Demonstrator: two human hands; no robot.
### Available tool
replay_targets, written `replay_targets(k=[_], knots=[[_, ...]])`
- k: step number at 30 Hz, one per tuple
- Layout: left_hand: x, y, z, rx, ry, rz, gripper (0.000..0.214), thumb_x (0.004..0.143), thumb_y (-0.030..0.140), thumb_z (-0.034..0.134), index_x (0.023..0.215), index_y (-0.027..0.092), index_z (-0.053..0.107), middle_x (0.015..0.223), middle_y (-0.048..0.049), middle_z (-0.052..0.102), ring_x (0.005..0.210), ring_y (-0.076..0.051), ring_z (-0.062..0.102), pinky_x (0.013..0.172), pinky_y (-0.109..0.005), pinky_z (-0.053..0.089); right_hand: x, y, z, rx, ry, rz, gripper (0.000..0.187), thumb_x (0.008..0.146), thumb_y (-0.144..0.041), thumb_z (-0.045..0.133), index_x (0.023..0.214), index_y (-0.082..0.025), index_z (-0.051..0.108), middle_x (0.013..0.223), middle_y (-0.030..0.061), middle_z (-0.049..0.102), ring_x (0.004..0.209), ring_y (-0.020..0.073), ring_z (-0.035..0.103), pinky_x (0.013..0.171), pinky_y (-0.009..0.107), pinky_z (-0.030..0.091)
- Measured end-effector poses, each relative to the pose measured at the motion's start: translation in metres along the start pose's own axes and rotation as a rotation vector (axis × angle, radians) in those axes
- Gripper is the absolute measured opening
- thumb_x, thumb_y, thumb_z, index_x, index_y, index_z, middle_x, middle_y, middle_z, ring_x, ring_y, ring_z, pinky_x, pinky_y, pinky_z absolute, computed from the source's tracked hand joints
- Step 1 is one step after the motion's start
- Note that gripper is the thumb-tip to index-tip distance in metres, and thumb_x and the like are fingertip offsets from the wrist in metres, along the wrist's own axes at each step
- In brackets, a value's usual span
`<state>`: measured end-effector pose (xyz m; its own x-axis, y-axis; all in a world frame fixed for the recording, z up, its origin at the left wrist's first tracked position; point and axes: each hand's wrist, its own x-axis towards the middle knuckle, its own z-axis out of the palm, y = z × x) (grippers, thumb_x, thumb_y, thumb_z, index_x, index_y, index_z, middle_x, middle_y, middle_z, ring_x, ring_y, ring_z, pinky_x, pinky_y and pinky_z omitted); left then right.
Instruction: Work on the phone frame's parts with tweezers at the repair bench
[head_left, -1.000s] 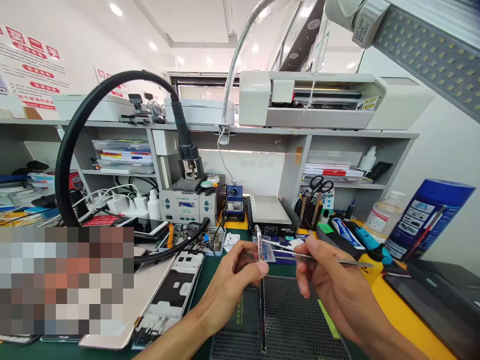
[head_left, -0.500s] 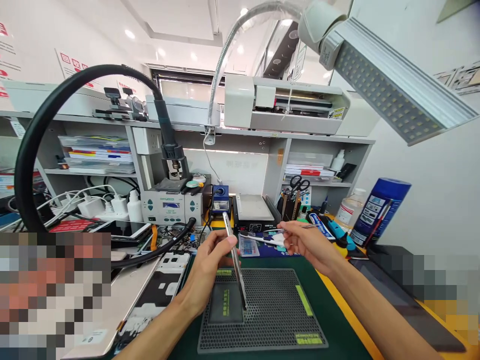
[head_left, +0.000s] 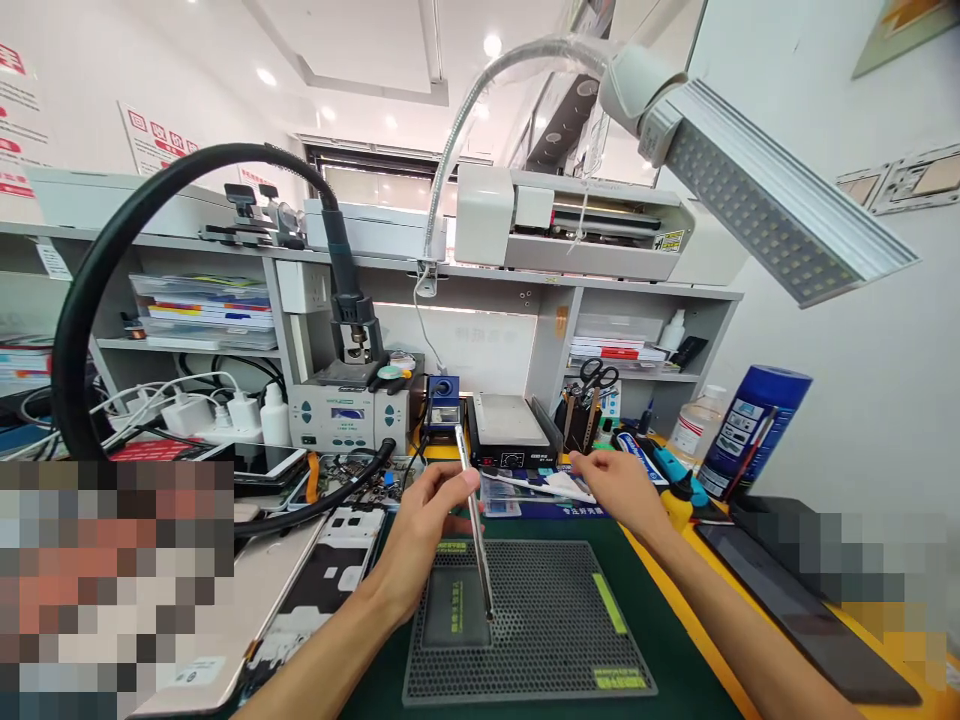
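In my left hand [head_left: 431, 530] a phone [head_left: 474, 525] is gripped by its sides, standing edge-on to me so that only its thin silver rim shows. Its lower end is at the grey perforated mat [head_left: 555, 620]. My right hand [head_left: 622, 488] is farther back, beside the small hot plate, with thumb and fingers curled together. Whatever may be between those fingertips is hidden. A white-handled brush [head_left: 540, 485] lies just left of them on a blue printed sheet [head_left: 570, 508].
A hot air station [head_left: 349, 415] and a hot plate [head_left: 514, 430] stand at the back. An opened device [head_left: 322, 580] lies to the left. At right are a blue spray can [head_left: 761, 430], a clear bottle [head_left: 694, 425] and a dark tablet [head_left: 810, 610]. An LED lamp [head_left: 780, 190] hangs above.
The slim metal tool seen in my right hand is no longer visible there, and that hand's fingers have curled in. My left hand still holds the phone; the camera view has shifted slightly.
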<state>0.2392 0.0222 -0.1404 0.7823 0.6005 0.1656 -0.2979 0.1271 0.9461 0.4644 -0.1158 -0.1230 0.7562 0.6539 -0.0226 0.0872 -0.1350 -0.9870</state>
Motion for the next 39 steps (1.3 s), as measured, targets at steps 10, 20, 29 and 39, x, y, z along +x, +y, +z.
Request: replay_targets(k=[10,20,29,39], knots=[[-0.013,0.006,0.018,0.097,-0.201,-0.004,0.048,0.083,0.048,0.073,0.12,0.019,0.065,0.117,-0.0105,0.067,0.102,-0.027,0.06,0.086,-0.037,0.049,-0.057,-0.011,0.053,0.165,-0.412,-0.227,0.064,0.077,-0.051,0.084,0.131,-0.022,0.065,0.129,0.0118,0.069,0.122,0.03,0.062,0.104,0.044,0.049],[-0.016,0.005,0.02,0.124,-0.236,0.003,0.045,0.082,0.041,0.077,0.121,0.023,0.064,0.117,-0.0069,0.068,0.104,-0.026,0.059,0.083,-0.035,0.047,-0.061,-0.016,0.055,0.263,-0.556,-0.238,0.062,0.075,-0.042,0.087,0.129,-0.022,0.064,0.135,0.0118,0.065,0.127,0.0332,0.059,0.11,0.05,0.043],[-0.015,-0.002,0.018,0.13,-0.268,-0.006,0.056,0.08,0.044,0.079,0.128,0.023,0.061,0.128,-0.0094,0.065,0.112,-0.029,0.06,0.089,-0.038,0.047,-0.057,-0.012,0.052,0.243,-0.53,-0.254,0.066,0.071,-0.046,0.088,0.128,-0.023,0.064,0.131,0.0127,0.068,0.124,0.0347,0.06,0.111,0.053,0.04],[-0.007,-0.006,0.019,0.142,-0.221,0.024,0.041,0.078,0.037,0.073,0.115,0.021,0.066,0.111,-0.008,0.069,0.105,-0.029,0.059,0.086,-0.038,0.045,-0.065,-0.014,0.061,0.319,-0.475,-0.262,0.056,0.074,-0.045,0.086,0.122,-0.022,0.068,0.127,0.0115,0.069,0.123,0.0341,0.06,0.112,0.05,0.04]])
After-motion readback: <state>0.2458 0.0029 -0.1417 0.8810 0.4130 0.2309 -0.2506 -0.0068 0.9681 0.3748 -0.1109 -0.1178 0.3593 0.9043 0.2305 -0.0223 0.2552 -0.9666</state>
